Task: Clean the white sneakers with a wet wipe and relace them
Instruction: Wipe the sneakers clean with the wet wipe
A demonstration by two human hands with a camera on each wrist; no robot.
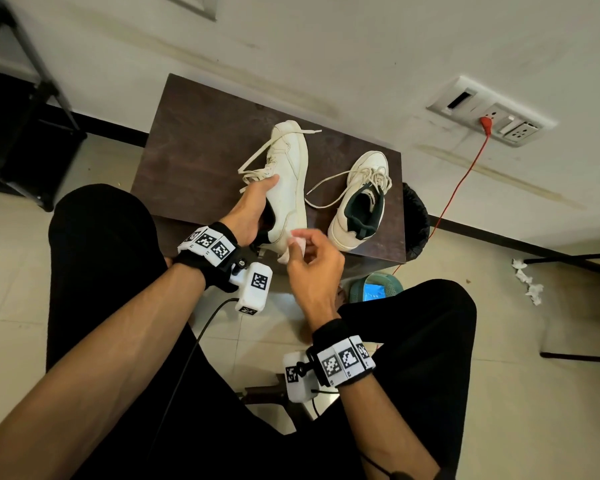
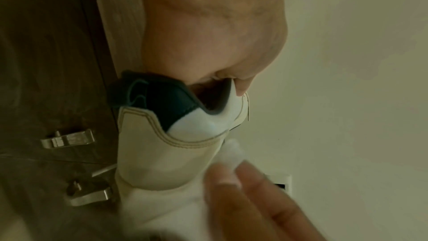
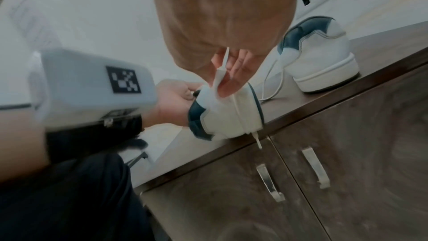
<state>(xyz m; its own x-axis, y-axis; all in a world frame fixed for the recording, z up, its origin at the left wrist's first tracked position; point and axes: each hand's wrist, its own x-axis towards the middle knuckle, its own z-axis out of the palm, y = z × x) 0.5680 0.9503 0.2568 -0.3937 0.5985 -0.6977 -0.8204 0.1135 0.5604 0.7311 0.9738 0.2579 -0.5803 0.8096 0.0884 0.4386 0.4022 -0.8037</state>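
A white sneaker (image 1: 288, 181) with a dark heel collar lies tipped on its side on the dark wooden cabinet top (image 1: 194, 147). My left hand (image 1: 253, 206) reaches into its opening, thumb on the outside, and grips it (image 2: 166, 153). My right hand (image 1: 309, 258) pinches a white wet wipe (image 1: 297, 242) against the sneaker's heel side (image 3: 229, 113). The wipe (image 3: 217, 80) hangs between my fingertips. The second white sneaker (image 1: 361, 202) stands upright to the right (image 3: 322, 58), its laces loose.
The cabinet has two doors with metal handles (image 3: 316, 168). A black bin (image 1: 418, 220) stands right of it, a green basket with a blue packet (image 1: 374, 289) on the floor below. Crumpled tissues (image 1: 529, 282) lie at right. A red cable (image 1: 465, 178) runs from the wall socket.
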